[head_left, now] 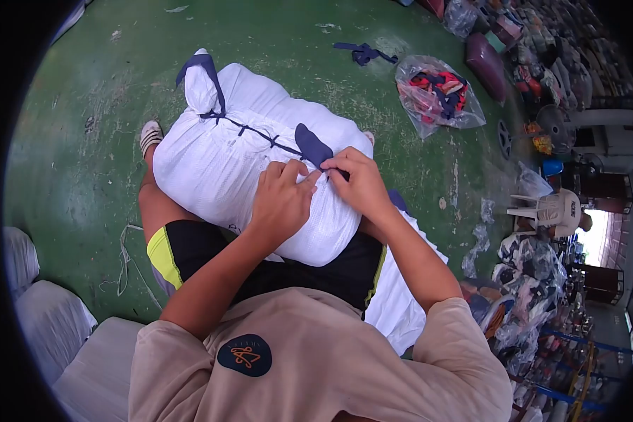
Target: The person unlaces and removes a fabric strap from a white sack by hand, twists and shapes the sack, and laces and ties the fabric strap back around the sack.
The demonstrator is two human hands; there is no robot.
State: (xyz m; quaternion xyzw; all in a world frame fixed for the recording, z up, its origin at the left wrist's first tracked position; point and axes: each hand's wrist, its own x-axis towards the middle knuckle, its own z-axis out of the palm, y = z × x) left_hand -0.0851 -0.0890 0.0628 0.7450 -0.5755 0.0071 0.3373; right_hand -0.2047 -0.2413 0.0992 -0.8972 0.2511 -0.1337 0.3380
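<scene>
A bulging white woven sack (211,162) lies across my lap between my legs, its top edge laced with a navy cloth strip (258,135). One sack corner is bunched into a knob with navy cloth wrapped round it. My right hand (359,184) pinches the navy strip near the right end of the seam, where a wider piece of the cloth stands up. Just beside it, my left hand (283,200) is bent over the sack, its index finger reaching to the seam and its fingers gripping the white fabric.
A clear plastic bag of red and navy cloth (439,95) sits on the green floor (84,176), near a loose navy strip (364,53). White bundles (53,316) lie at left. At right are a white chair (541,209), a fan (554,125) and heaped bagged cloth (531,274).
</scene>
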